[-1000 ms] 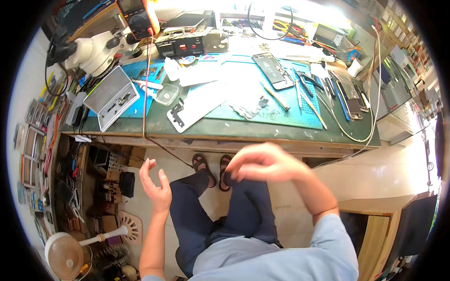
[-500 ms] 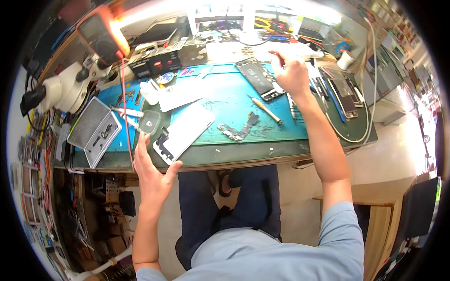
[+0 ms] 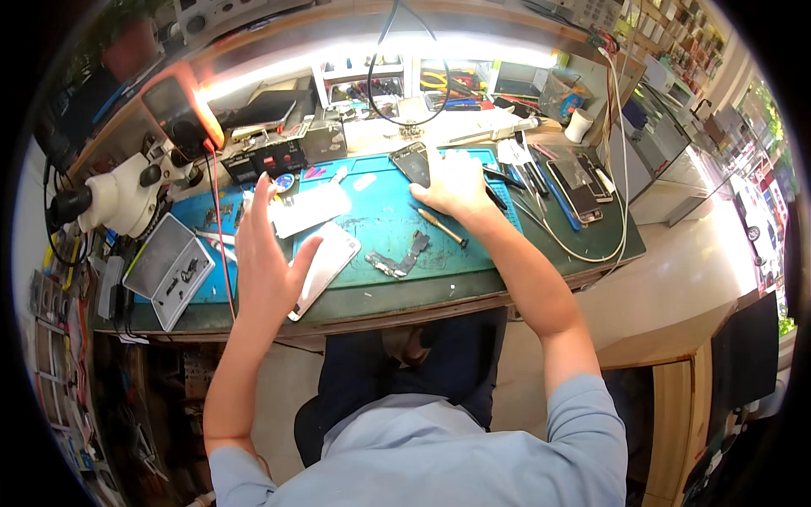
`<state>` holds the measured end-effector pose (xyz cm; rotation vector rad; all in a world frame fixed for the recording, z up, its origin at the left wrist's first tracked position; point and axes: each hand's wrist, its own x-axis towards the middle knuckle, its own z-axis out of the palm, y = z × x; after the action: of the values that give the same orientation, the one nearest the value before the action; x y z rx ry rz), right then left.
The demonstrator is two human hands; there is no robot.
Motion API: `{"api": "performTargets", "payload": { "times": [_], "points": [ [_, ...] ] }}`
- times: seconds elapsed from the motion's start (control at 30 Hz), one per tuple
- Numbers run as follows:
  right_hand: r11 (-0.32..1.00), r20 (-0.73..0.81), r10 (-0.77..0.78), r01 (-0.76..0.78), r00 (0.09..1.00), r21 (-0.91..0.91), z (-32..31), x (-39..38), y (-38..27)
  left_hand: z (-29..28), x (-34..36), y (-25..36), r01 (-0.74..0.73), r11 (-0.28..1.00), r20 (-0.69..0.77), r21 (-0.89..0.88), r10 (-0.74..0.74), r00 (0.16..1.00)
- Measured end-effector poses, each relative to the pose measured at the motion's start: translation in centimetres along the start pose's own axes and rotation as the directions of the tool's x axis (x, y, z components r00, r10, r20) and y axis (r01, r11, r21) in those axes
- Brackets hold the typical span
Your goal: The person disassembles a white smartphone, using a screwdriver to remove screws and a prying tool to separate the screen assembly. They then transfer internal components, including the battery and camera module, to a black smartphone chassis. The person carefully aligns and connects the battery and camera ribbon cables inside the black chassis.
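Observation:
My right hand (image 3: 452,182) is closed over a disassembled phone (image 3: 410,159) on the blue mat (image 3: 372,220), its fingertips partly hidden. A yellow-handled screwdriver (image 3: 439,226) lies just below it, with a loose grey flex-cable part (image 3: 393,262) nearer me. My left hand (image 3: 266,253) is raised with fingers apart, holding nothing, over a white phone panel (image 3: 329,266) and near a white sheet (image 3: 312,207). An open grey case (image 3: 169,275) with small parts lies to its left.
A microscope (image 3: 114,194), orange meter (image 3: 173,114) and black boxed device (image 3: 262,159) stand at the left and back. Several tools (image 3: 553,186), more phones (image 3: 583,190) and a white cable (image 3: 583,258) lie at the right. A paper roll (image 3: 579,127) stands behind them.
Both hands have risen from below the bench onto the work area: my right reached forward to the phone, my left moved up over the white panel. The view has shifted with my head.

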<state>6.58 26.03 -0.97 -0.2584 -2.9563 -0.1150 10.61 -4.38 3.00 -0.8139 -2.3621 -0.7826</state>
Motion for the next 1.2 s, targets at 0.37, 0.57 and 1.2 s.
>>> {"api": "performTargets", "payload": {
  "times": [0.37,0.57,1.2],
  "points": [
    [0.752,-0.102,-0.194,0.215,0.976,0.623,-5.0,-2.0,-1.9,6.5,7.7,-4.2,0.717,0.217,0.745,-0.662,0.096,0.660],
    [0.699,-0.369,-0.242,0.425,0.897,0.575,-3.5,-1.7,-5.1,6.3,6.9,-3.8,0.702,0.051,0.699,-0.710,-0.066,0.712],
    [0.031,0.223,-0.307,-0.224,0.925,0.974,-1.6,-1.8,-3.0,5.5,6.6,-4.8,0.655,0.262,0.673,-0.709,-0.029,0.739]
  ]
}}
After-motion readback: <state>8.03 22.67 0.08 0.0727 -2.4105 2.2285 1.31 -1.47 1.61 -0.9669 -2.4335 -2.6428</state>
